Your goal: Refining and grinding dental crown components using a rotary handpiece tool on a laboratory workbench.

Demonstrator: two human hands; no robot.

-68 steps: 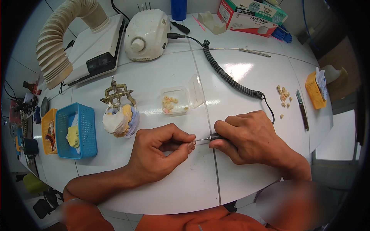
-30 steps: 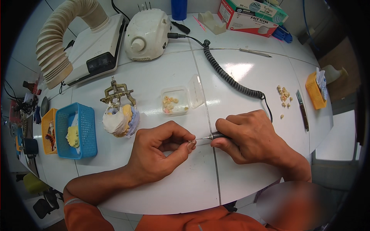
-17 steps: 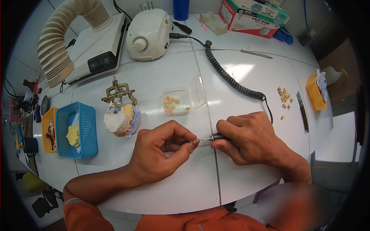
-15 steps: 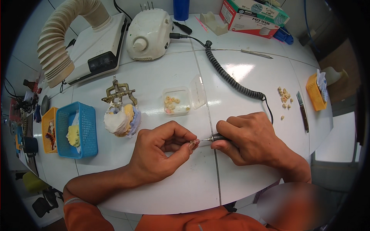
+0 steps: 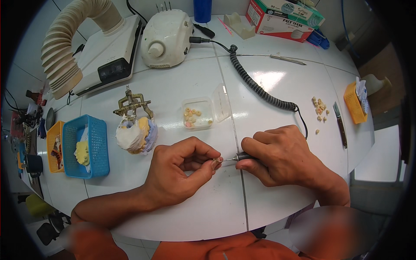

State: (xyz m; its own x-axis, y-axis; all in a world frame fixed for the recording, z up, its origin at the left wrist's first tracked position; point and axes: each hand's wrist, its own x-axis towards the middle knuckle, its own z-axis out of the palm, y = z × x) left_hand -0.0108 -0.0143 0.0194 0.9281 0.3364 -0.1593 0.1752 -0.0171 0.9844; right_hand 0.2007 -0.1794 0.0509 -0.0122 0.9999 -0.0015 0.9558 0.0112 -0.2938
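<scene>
Between thumb and forefinger, my left hand [image 5: 184,171] pinches a small pale piece [image 5: 215,162], mostly covered by the fingertips, that looks like a denture tooth. My right hand [image 5: 281,158] is closed round a dark rotary handpiece [image 5: 244,156], whose thin metal bur points left and meets the piece at the fingertips. From the handpiece side a coiled black cord [image 5: 255,93] runs up to a white control unit [image 5: 167,41]. Beyond my hands stands an open clear plastic box [image 5: 198,125] with several tooth-like pieces in it. A brass articulator with a plaster dental cast [image 5: 134,135] stands left of it.
At left are a blue basket [image 5: 100,149] and a yellow basket [image 5: 54,130]. A ribbed hose [image 5: 56,60] arches over a white machine [image 5: 108,56]. To the right lie loose tooth-like pieces [image 5: 320,106], a knife [image 5: 341,128] and a small orange basket [image 5: 353,106]. Boxes [image 5: 281,26] stand at the back.
The handpiece and my right hand have shifted very slightly left. My left hand keeps its pinch in nearly the same place.
</scene>
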